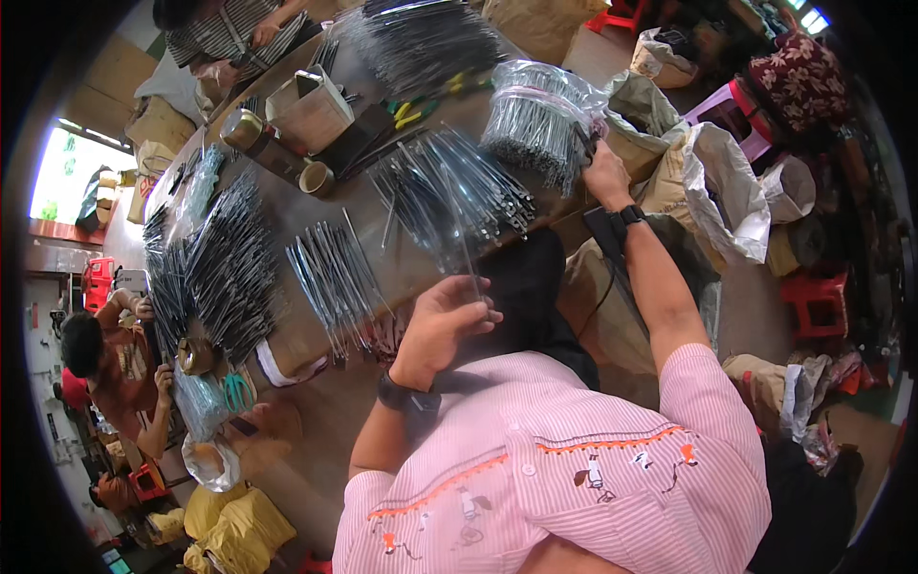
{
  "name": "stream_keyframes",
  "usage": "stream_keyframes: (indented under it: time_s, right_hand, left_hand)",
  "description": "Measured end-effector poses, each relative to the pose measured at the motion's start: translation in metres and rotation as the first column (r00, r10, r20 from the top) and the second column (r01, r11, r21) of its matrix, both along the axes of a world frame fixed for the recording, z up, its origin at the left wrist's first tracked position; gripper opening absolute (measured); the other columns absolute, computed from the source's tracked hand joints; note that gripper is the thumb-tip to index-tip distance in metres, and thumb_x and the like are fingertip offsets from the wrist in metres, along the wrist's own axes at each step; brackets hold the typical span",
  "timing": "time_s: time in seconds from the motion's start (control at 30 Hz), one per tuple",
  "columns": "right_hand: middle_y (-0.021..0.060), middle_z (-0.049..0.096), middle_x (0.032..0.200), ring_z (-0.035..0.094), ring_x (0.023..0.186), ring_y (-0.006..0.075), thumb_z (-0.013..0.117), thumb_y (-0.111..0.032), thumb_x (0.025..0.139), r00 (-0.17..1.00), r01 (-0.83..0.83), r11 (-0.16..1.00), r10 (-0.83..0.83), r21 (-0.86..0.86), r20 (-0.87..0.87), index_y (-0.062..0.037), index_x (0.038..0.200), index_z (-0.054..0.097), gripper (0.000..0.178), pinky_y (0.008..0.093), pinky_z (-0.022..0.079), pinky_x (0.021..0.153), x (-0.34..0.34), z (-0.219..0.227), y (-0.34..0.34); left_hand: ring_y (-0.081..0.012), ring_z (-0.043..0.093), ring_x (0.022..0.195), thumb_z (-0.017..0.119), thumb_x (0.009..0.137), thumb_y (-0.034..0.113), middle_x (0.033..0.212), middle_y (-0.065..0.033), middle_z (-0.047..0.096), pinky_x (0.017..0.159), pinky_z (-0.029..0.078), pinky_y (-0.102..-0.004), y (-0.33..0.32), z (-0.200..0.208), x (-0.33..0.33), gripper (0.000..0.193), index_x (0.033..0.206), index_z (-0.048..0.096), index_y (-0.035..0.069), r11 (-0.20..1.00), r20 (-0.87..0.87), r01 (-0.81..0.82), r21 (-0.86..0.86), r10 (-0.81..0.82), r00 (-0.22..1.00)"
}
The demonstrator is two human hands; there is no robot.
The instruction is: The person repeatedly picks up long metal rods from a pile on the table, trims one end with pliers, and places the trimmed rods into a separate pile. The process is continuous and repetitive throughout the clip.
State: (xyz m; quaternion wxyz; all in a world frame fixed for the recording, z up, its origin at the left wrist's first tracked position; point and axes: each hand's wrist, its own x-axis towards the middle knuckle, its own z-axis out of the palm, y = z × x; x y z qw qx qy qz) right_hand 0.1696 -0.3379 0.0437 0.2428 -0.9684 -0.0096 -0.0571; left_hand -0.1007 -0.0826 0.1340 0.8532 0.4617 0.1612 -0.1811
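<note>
My left hand (446, 323) is closed in front of my chest, thumb over curled fingers, on a thin metal rod (469, 253) that stands up from it and is partly blurred. Just beyond it, a fanned pile of shiny metal rods (459, 187) lies on the table. Stretched out to the right, my right hand (606, 175) closes at the right edge of a bundle of thin rods in clear plastic (535, 115); its fingertips are partly hidden. A smaller row of rods (333, 282) lies to the left of my left hand.
Dark rod piles (234, 268) cover the table's left part; another pile (421, 48) lies at the far side. A box (308, 110), a tape roll (316, 178) and yellow-handled pliers (413, 115) stand between. Open sacks (712, 191) are at right. Co-workers sit far left (120, 354) and at the back (239, 38).
</note>
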Motion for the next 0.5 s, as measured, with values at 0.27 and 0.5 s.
stream_keyframes:
  time_s: [0.27, 0.5]
  right_hand:
    - [0.0111, 0.066, 0.078, 0.065, 0.069, 0.0238, 0.062, -0.009, 0.085, 0.852, 0.313, 0.488, 0.235, 0.815, -0.468, -0.0011, 0.092, 0.062, 0.011, 0.0371, 0.053, 0.063, -0.035, 0.002, -0.032]
    - [0.0085, 0.064, 0.077, 0.063, 0.067, 0.0188, 0.066, -0.011, 0.087, 0.794, 0.396, 0.057, 0.481, 0.917, -0.373, -0.0032, 0.093, 0.06, 0.011, 0.0332, 0.054, 0.061, -0.107, 0.051, -0.007]
  left_hand:
    - [-0.0248, 0.067, 0.086, 0.067, 0.081, 0.002, 0.097, -0.0113, 0.064, 0.075, 0.055, -0.0295, 0.022, -0.016, -0.005, 0.03, 0.109, 0.056, 0.001, 0.997, -0.009, -0.08, -0.004, 0.08, 0.997]
    - [-0.0257, 0.067, 0.09, 0.066, 0.082, 0.0, 0.103, -0.0137, 0.061, 0.082, 0.056, -0.0335, 0.008, -0.023, 0.011, 0.031, 0.11, 0.054, -0.003, 0.994, 0.013, -0.068, -0.085, 0.07, 0.997]
